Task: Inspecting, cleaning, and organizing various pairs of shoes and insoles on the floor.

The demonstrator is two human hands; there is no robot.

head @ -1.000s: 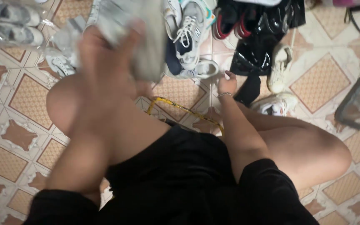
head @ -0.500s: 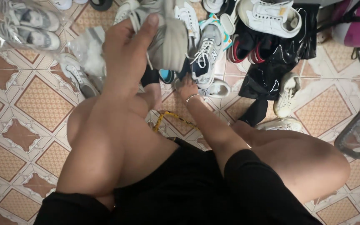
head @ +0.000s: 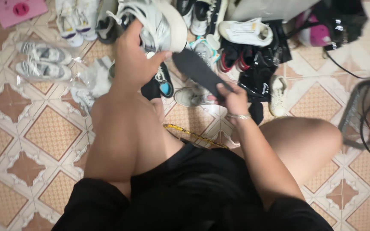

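Gripping a white and grey laced sneaker (head: 159, 25), the left hand (head: 135, 60) is raised ahead of the bent left knee, its forearm running up from the lap, the wrist cocked back and the fingers curled round the shoe's side with the thumb pressed near its opening. The sneaker sits above and just beyond that hand, tilted so its pale sole faces right. The right hand (head: 232, 96) is held lower and to the right, forearm angled up from the right thigh, a thin bracelet at the wrist. Its fingers and thumb are pinched on the near end of a flat black insole (head: 195, 70), which slants up and left from that hand until its far tip lies just under the sneaker; whether the tip touches the shoe cannot be told. Beyond both hands a heap of sneakers (head: 236, 34) lies on the patterned tiled floor (head: 43, 141). Left of the left hand, a grey pair in a clear plastic bag (head: 43, 62) rests on the tiles. A yellow cord (head: 189, 134) lies between the knees.
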